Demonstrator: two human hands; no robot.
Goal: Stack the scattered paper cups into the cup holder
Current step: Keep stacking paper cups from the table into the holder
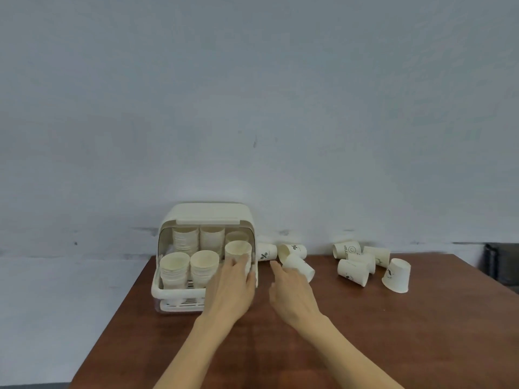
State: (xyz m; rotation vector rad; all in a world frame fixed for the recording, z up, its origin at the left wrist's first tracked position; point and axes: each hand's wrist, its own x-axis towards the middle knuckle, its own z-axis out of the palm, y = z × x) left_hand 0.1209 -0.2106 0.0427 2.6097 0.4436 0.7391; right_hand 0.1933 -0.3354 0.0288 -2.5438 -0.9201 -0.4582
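A cream cup holder with its lid raised stands at the table's back left, holding several stacks of white paper cups. My left hand grips an upright cup at the holder's front right corner. My right hand hovers just right of the holder, fingers apart, holding nothing, its fingertips beside a cup lying on its side. Two more cups lie behind it. Several printed cups lie scattered farther right, and one cup stands upside down.
The brown wooden table ends near the wall behind the holder and cups. A pale wall fills the background. A dark object sits beyond the table's right far corner.
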